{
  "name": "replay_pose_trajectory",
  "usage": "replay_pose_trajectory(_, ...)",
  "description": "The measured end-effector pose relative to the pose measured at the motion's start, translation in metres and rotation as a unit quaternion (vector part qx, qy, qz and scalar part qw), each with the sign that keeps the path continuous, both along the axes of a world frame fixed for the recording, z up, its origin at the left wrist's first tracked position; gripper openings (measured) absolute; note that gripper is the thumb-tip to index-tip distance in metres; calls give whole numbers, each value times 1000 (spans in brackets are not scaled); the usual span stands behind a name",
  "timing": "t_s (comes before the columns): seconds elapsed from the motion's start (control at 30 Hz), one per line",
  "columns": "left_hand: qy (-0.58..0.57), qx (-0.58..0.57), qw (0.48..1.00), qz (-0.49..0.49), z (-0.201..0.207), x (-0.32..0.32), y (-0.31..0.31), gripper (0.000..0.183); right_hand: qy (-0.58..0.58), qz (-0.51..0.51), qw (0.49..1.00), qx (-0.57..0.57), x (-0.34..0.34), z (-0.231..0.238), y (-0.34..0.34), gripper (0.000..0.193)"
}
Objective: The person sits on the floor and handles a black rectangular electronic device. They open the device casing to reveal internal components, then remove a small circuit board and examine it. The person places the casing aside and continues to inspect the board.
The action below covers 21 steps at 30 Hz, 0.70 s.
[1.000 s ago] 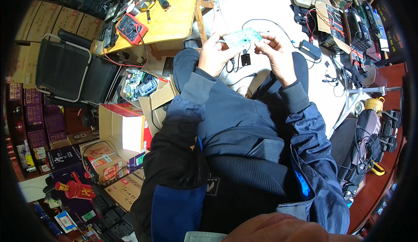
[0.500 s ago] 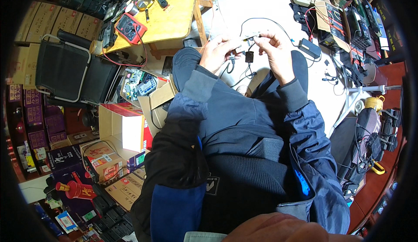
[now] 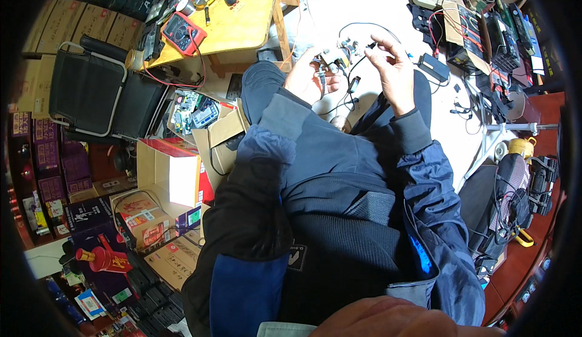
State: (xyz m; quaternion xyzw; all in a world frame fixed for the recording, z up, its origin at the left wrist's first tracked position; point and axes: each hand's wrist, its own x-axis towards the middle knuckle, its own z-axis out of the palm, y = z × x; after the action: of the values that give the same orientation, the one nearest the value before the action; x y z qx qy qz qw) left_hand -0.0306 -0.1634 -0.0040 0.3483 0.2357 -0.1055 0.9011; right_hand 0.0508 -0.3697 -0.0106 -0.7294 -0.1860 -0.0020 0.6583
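Note:
Over my lap, my left hand (image 3: pixel 306 77) is closed around the edge of a small circuit board (image 3: pixel 333 59) with metal and light-coloured parts on it. A dark cable with a plug (image 3: pixel 322 76) hangs from the board past my fingers. To the right of it my right hand (image 3: pixel 393 70) pinches a small black plug (image 3: pixel 371 45) between thumb and forefinger, apart from the board. Below the hands, a small black block (image 3: pixel 354 84) hangs on a thin cable. A black power adapter (image 3: pixel 434 68) lies right of my right hand, with its lead curving behind both hands.
At the far left a yellow workbench (image 3: pixel 251 25) bears a red multimeter (image 3: pixel 183 33) and tools. A carton of circuit boards (image 3: pixel 195 114) stands beside my left knee, near a black chair (image 3: pixel 88 94). Batteries with red leads (image 3: pixel 464 31) and loose cables (image 3: pixel 464 103) lie at the right.
My left hand has turned, tilting the board so its parts show. My right hand has drawn away from the board to the right with the plug. The hanging black block has shifted slightly.

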Motion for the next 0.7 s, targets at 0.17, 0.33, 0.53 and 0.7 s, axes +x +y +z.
replay_pose_trajectory(0.17, 18, -28, 999, 8, 6, 0, 0, 55, -36, -3, 999, -5, 2, -4, 0, 40)
replay_pose_trajectory(0.33, 11, -48, 999, -11, 11, 0, 8, 57, 10, 11, 1000, 4, 3, -4, 3, 41)
replay_pose_trajectory(0.53, -4, -113, 993, -30, 11, -2, 17, 62, -48, 47, 997, -24, 6, -4, 12, 41)
replay_pose_trajectory(0.7, -15, -114, 993, -18, 10, -4, 15, 61, -34, 70, 996, -33, -4, -5, 22, 40)
